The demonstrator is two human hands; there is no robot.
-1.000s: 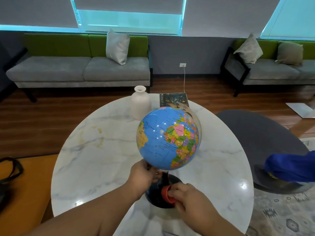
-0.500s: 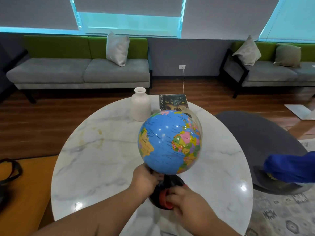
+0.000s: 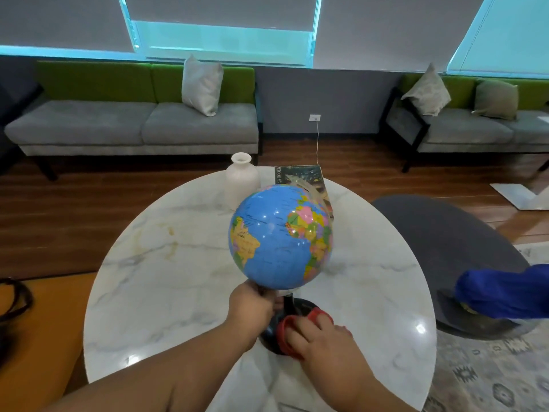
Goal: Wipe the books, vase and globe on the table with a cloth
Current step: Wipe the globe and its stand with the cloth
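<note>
A blue globe [image 3: 279, 233] on a black stand stands near the front of the round marble table [image 3: 166, 281]. My left hand [image 3: 252, 304] grips the stem just under the ball. My right hand [image 3: 318, 334] presses a red cloth [image 3: 285, 337] onto the black base [image 3: 269, 334]; the cloth is mostly hidden under my fingers. Behind the globe, a white vase [image 3: 242, 179] stands upright at the table's far side. To its right lies a dark book [image 3: 300, 173], partly hidden by the globe.
A dark grey round chair [image 3: 439, 239] with a blue cloth item [image 3: 505, 292] stands right of the table. Grey-green sofas [image 3: 133, 120] line the far wall. A black bag strap [image 3: 15, 295] lies on an orange surface at the left.
The ball has turned, so South America now faces me. My right hand and the red cloth have slid from the base's front round to its right side. My left hand stays on the stem.
</note>
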